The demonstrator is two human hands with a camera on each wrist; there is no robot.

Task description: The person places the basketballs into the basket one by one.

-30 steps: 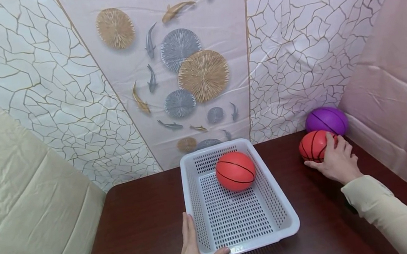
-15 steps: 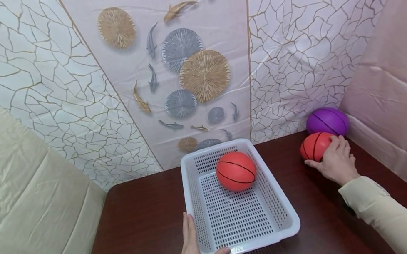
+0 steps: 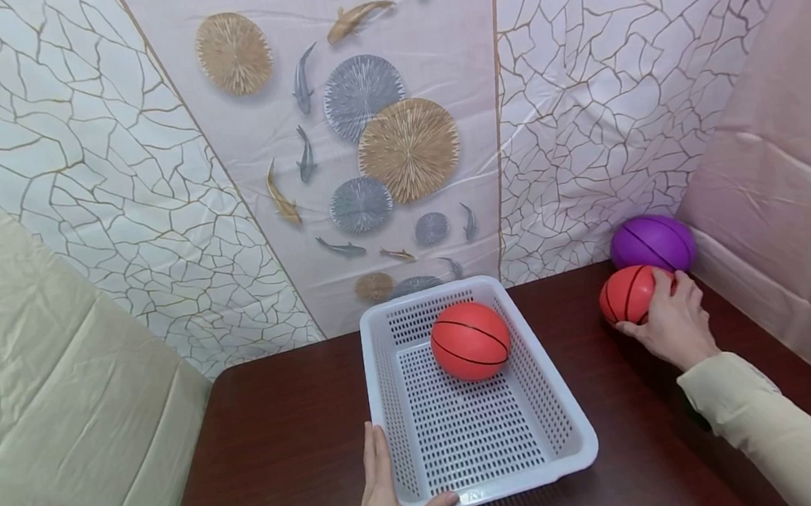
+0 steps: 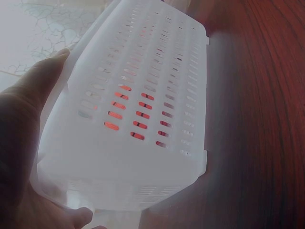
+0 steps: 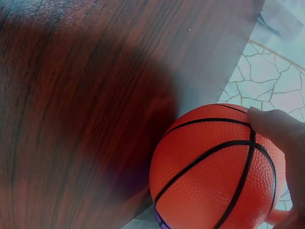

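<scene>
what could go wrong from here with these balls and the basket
The red ball is round and only partly covered by the right hand, so it might slip and roll across the table.

The purple ball sits right behind it, so a bump could set that one moving.

The loose ball in the basket could roll if the left hand, gripping a near corner, tips it.

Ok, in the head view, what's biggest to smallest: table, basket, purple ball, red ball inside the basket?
1. Table
2. Basket
3. Red ball inside and purple ball, partly hidden: too alike to rank
</scene>
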